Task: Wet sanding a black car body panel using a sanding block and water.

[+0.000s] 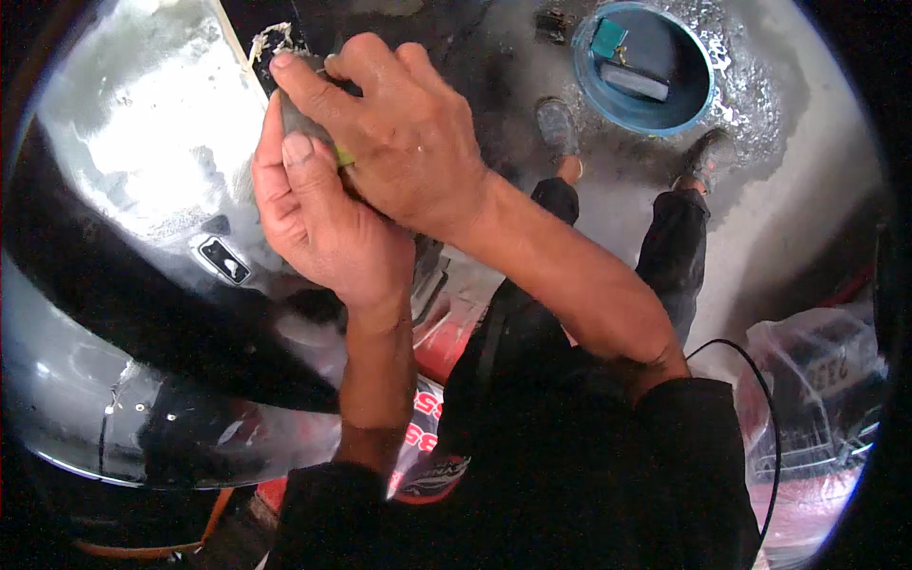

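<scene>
My left hand (328,223) is closed from below, its thumb up, around a small flat dark-grey piece (302,122) with a yellow-green edge. From above, my right hand (408,142) grips the same piece, with its fingers bent over it. Most of the piece is hidden by the fingers, so its kind cannot be made out. Just beyond the fingertips is a ragged off-white strip (275,40). To the left of both hands lies a glossy vehicle panel (142,142) with dull whitish and grey patches.
A round blue basin (698,109) stands on the wet floor at the upper right, holding a green block (608,38) and a grey block (635,83). My shoes are beside it. A curved dark body part (218,432) is at lower left; a black cable (765,389) and plastic-wrapped thing (817,380) at right.
</scene>
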The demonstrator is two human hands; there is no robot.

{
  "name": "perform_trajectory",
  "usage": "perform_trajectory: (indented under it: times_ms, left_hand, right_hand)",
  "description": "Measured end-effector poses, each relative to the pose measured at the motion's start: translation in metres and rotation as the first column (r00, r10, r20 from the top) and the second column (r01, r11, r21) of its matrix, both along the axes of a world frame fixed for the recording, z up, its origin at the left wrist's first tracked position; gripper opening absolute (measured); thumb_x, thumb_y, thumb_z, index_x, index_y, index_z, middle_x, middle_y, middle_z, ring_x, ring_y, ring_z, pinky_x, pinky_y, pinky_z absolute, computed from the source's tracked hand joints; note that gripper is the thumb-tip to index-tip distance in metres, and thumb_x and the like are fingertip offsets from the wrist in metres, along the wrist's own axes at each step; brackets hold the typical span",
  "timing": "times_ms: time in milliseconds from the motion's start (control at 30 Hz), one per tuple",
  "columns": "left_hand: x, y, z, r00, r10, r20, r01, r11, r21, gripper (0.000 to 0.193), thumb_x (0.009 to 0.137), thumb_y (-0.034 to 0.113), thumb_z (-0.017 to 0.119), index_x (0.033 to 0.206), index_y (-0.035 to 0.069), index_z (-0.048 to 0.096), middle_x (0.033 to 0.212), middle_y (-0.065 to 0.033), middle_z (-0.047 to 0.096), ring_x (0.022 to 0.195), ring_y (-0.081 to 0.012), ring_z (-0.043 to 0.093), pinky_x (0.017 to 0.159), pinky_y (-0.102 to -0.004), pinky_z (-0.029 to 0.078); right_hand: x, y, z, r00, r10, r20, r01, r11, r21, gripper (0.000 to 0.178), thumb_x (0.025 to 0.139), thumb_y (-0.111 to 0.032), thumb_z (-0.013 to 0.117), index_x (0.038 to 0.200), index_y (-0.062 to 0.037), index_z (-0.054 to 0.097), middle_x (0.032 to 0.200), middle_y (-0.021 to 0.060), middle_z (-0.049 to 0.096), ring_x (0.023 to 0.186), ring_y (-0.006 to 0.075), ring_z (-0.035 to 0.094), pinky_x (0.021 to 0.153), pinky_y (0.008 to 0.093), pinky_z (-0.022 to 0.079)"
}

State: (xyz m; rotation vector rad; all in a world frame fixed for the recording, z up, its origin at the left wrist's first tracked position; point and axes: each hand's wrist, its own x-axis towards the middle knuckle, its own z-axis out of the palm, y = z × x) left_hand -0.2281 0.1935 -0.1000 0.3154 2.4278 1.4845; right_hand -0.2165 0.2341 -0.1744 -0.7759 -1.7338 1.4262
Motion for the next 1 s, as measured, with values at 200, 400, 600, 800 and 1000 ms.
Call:
perform_trajectory:
  times_ms: [200,400,600,800,1000]
  left_hand:
    - [0.002,-0.006,-0.002,0.997,-0.030,-0.067,0.031,0.999,0.010,0.041,0.111,0.011,0.043,0.146,-0.008,0.049,0.130,-0.0203,0.066,0.113,-0.0257,0.068,0.099,-0.0395,0.057]
    - [-0.004,0.003,-0.007,0.997,-0.004,-0.079,0.004,1.000,0.004,0.041,0.111,0.014,0.045,0.146,-0.008,0.050,0.131,-0.0198,0.065,0.113,-0.0266,0.068,0.099,-0.0400,0.057]
    - [0.000,0.008,-0.005,0.999,-0.039,-0.028,0.040,0.999,0.035,0.037,0.111,0.011,0.047,0.142,-0.008,0.053,0.119,-0.0129,0.067,0.103,-0.0147,0.064,0.089,-0.0309,0.054]
    - [-0.001,0.002,-0.001,0.998,-0.027,-0.061,0.028,1.000,0.005,0.037,0.111,0.010,0.046,0.142,-0.008,0.053,0.122,-0.0166,0.068,0.105,-0.0190,0.067,0.092,-0.0342,0.057]
    - [0.003,-0.005,0.004,0.987,-0.069,-0.146,0.064,0.997,-0.036,0.037,0.110,0.009,0.047,0.141,-0.009,0.054,0.124,-0.0181,0.069,0.107,-0.0212,0.069,0.096,-0.0366,0.057]
  right_hand:
    - [-0.002,0.005,0.000,1.000,-0.016,0.026,0.015,1.000,0.027,0.045,0.084,-0.027,0.071,0.129,-0.0180,0.068,0.096,0.0050,0.058,0.081,0.0281,0.057,0.065,0.0390,0.051]
    - [0.014,-0.001,0.009,0.999,0.040,0.015,-0.039,0.999,-0.014,0.049,0.084,-0.021,0.071,0.133,-0.0195,0.067,0.096,0.0042,0.060,0.078,0.0289,0.058,0.064,0.0381,0.052]
    - [0.003,0.010,-0.001,1.000,-0.006,0.004,0.006,1.000,-0.018,0.051,0.084,-0.021,0.072,0.135,-0.0198,0.068,0.096,0.0044,0.060,0.080,0.0289,0.058,0.066,0.0381,0.052]
    - [-0.001,0.002,-0.004,0.998,-0.003,-0.063,-0.001,0.998,-0.062,0.044,0.085,-0.031,0.070,0.127,-0.0199,0.065,0.093,0.0082,0.055,0.082,0.0322,0.059,0.064,0.0466,0.053]
    - [0.008,-0.011,0.011,1.000,-0.010,-0.002,0.010,0.999,-0.044,0.050,0.085,-0.019,0.072,0.135,-0.0160,0.068,0.095,0.0057,0.060,0.080,0.0298,0.058,0.070,0.0380,0.050]
